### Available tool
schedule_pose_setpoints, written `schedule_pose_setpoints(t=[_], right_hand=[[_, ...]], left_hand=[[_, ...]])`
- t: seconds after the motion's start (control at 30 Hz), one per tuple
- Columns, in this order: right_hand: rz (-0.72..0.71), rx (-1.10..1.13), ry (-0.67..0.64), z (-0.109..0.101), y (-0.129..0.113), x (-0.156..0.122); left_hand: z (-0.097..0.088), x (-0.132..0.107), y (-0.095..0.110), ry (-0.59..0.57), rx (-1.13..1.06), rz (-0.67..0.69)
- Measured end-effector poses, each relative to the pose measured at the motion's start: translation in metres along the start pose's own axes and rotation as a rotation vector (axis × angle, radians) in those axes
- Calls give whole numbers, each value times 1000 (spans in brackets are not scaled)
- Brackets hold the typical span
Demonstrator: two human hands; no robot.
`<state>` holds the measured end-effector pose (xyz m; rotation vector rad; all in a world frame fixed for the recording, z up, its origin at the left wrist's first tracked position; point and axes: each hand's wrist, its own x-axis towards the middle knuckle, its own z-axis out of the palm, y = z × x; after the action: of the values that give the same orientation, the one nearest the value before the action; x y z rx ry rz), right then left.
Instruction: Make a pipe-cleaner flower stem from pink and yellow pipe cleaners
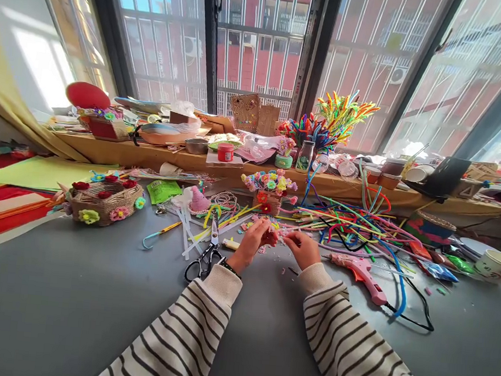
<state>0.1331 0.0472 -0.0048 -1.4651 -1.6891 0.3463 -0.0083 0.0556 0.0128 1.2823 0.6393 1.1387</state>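
Over the middle of the grey table (89, 302), my left hand (251, 244) is closed, its fingers curled around something small and pinkish. Just to its right, my right hand (305, 252) pinches a small pale pink bit, too tiny to name, its fingertips pointing toward the left hand. Behind both hands stands a woven pot of colourful small flowers (272, 185). Black-handled scissors (209, 252) lie left of my left wrist. A pink glue gun (360, 273) rests on its side to the right of my right hand, its black cord trailing rightward.
A twine basket with felt flowers (105, 200) sits at the left. Many pipe cleaners (353, 221) spread across the back right. A crochet hook (164, 233) lies left of the scissors. A paper cup (497, 265) stands far right. Craft supplies crowd the ledge (147, 153) beneath the windows.
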Motion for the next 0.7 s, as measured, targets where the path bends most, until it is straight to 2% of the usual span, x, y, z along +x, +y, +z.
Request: schedule_pose_setpoints(t=[0.1, 0.2, 0.3, 0.43, 0.57, 0.7], right_hand=[[-20, 36, 84, -9, 2, 0], [46, 303, 71, -22, -2, 2], [92, 602, 24, -34, -13, 5], [89, 773, 112, -48, -25, 6], [75, 691, 160, -59, -20, 6], [183, 652, 201, -65, 2, 7]], left_hand=[[-1, 1, -5, 23, 277, 70], [-4, 2, -11, 99, 588, 161], [-7, 2, -14, 135, 681, 173], [-11, 3, -12, 210, 766, 210], [-13, 3, -9, 229, 706, 228], [-13, 6, -7, 182, 378, 124]])
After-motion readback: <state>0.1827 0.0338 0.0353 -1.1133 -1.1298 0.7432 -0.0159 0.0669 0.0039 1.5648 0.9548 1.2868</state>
